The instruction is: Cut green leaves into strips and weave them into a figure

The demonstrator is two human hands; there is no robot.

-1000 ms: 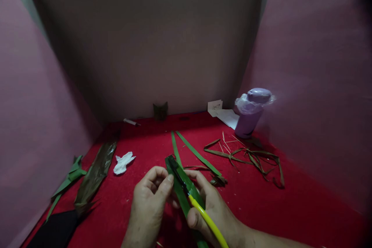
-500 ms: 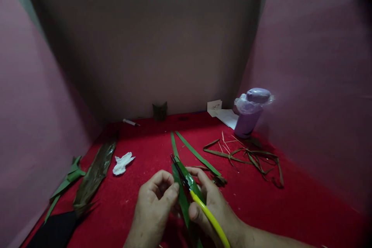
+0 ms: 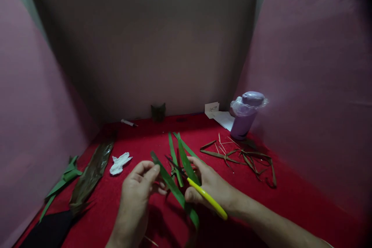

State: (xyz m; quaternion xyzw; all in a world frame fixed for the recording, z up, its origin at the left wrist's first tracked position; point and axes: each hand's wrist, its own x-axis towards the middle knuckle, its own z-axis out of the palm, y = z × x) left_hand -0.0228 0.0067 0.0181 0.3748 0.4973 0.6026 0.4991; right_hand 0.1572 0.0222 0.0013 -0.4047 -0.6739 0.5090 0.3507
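Low in the head view, my left hand [image 3: 139,190] pinches a long green leaf strip [image 3: 171,184] near its upper end. The strip curves down to the right, below my right hand [image 3: 210,186]. My right hand is wrapped round scissors with a yellow handle [image 3: 207,198] and dark blades, which point up and left between the strips. A second green leaf piece [image 3: 186,159] stands up beside the blades, against the right fingers. Behind the hands, two narrow green strips [image 3: 172,149] lie on the red cloth [image 3: 139,137].
Dried brown strips [image 3: 250,161] and thin sticks [image 3: 222,147] lie right, near a purple container [image 3: 244,124] and white papers [image 3: 223,119]. Left are white tissue [image 3: 120,162], a brown leaf [image 3: 93,174], folded green leaves [image 3: 65,178] and a syringe [image 3: 128,123]. A dark leaf piece [image 3: 158,112] stands behind.
My left hand has moved left and slightly down with a leaf strip, which now stands apart from the other leaf piece. The scissors have tilted further left. The view has shifted slightly.
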